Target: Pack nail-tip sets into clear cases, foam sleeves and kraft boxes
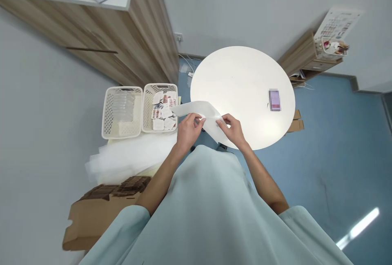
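Observation:
Between my two hands is a thin, whitish translucent sheet (196, 108), bent so that one end points left over a basket and another hangs down at the table's near edge. Thumb and fingers of my left hand (189, 131) pinch it near the middle. My right hand (232, 128) grips its right side, thumb on top. Whether it is paper or plastic film I cannot make out. Below and beyond it stands the white round table (235, 73).
Left of the table are a white basket (146, 110) of small printed packets and another basket (107, 114) with clear plastic trays. Stacked translucent sheets (131, 152) and a brown cardboard box (94, 216) lie nearer. A blurred purple phone-like object (275, 100) rests on the table's right.

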The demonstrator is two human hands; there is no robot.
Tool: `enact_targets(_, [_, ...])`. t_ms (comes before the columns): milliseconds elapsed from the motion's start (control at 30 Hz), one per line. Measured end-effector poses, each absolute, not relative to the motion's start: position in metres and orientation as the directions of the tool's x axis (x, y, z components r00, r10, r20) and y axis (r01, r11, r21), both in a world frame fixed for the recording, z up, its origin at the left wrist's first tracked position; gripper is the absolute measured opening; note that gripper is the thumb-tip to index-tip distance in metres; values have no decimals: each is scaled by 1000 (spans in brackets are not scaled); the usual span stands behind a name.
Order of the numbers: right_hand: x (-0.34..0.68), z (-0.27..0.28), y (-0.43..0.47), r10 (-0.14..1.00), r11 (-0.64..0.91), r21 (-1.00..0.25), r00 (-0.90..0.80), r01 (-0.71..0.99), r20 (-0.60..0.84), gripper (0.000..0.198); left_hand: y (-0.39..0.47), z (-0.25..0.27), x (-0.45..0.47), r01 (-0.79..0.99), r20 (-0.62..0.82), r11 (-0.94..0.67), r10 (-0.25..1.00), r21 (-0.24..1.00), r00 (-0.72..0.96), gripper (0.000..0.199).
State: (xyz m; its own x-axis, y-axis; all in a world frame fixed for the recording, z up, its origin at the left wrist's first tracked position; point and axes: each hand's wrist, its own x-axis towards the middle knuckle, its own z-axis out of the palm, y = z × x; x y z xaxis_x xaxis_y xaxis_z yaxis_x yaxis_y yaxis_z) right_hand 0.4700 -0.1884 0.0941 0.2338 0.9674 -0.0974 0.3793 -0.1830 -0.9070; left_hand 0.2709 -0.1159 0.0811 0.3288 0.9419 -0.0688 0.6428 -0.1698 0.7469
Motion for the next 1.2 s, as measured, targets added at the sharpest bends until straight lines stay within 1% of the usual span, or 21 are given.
enact_targets(67, [494, 87, -196, 946, -241, -908, 292, 343, -141, 33, -113, 71, 300, 639, -210, -26, 934, 768, 290, 35])
enact_targets(100, [506, 84, -200, 936, -264, -906, 313, 330, -159, 32, -112, 65, 314, 617, -304, 75, 912, 783, 276, 42])
enact_targets(200, [542, 75, -209, 924, -287, -907, 339, 307, -178, 28, -112, 47, 357, 438, -571, 421, 764, 794, 299, 55])
enact_targets(267, [565, 72, -215, 937, -267, -914, 303, 306, -172, 25, -114, 37, 384, 289, -636, 567, 672, 771, 379, 58])
enact_targets(333, [586, 69, -221, 962, -225, -923, 224, 311, -159, 21, -117, 30, 410, 183, -623, 615, 646, 767, 441, 56])
enact_targets(433, [615, 64, -231, 988, -155, -942, 65, 296, -143, 17, -121, 25, 445, 125, -590, 598, 693, 791, 415, 56])
enact_targets(500, [632, 58, -238, 987, -154, -950, 2, 270, -160, 20, -122, 23, 466, 161, -536, 516, 756, 841, 375, 61])
enact_targets(533, [640, 54, -240, 982, -183, -949, 9, 256, -187, 22, -123, 23, 475, 201, -491, 448, 791, 871, 365, 61])
enact_targets(600, [655, 46, -241, 958, -286, -934, 91, 216, -272, 30, -126, 24, 490, 297, -383, 280, 840, 913, 385, 55])
enact_targets(667, [669, 35, -237, 917, -381, -910, 190, 162, -350, 48, -130, 26, 501, 381, -303, 126, 839, 916, 451, 49])
enact_targets(700, [675, 29, -233, 901, -408, -902, 219, 142, -374, 59, -133, 27, 505, 410, -280, 65, 825, 910, 491, 50])
enact_targets(767, [685, 17, -224, 888, -430, -893, 244, 132, -391, 73, -140, 27, 511, 453, -257, -30, 790, 891, 557, 59])
enact_targets(800, [689, 10, -218, 883, -436, -889, 257, 137, -394, 72, -144, 26, 513, 475, -253, -67, 777, 878, 577, 65])
enact_targets(833, [692, 4, -212, 875, -445, -885, 277, 138, -397, 67, -147, 25, 515, 495, -251, -96, 770, 863, 587, 70])
enact_targets(900, [696, -10, -203, 850, -466, -879, 328, 100, -413, 49, -152, 19, 516, 544, -263, -120, 777, 831, 572, 77])
enact_targets(933, [697, -16, -199, 835, -473, -879, 348, 61, -426, 41, -153, 15, 517, 576, -279, -107, 795, 810, 539, 79])
enact_targets(967, [697, -22, -196, 822, -476, -880, 363, 12, -439, 37, -154, 11, 517, 613, -300, -78, 819, 786, 488, 80])
enact_targets(1033, [697, -32, -193, 802, -460, -882, 381, -98, -460, 35, -152, 3, 516, 685, -352, 11, 864, 728, 360, 79])
enact_targets(1067, [697, -36, -192, 795, -445, -884, 390, -145, -465, 35, -151, 0, 515, 713, -374, 54, 877, 699, 301, 76])
enact_targets(1133, [695, -43, -193, 784, -413, -884, 409, -217, -467, 36, -149, -5, 512, 753, -390, 94, 893, 651, 226, 63])
enact_targets(1200, [693, -47, -196, 775, -392, -883, 426, -257, -468, 37, -150, -8, 509, 780, -361, 57, 905, 623, 223, 44])
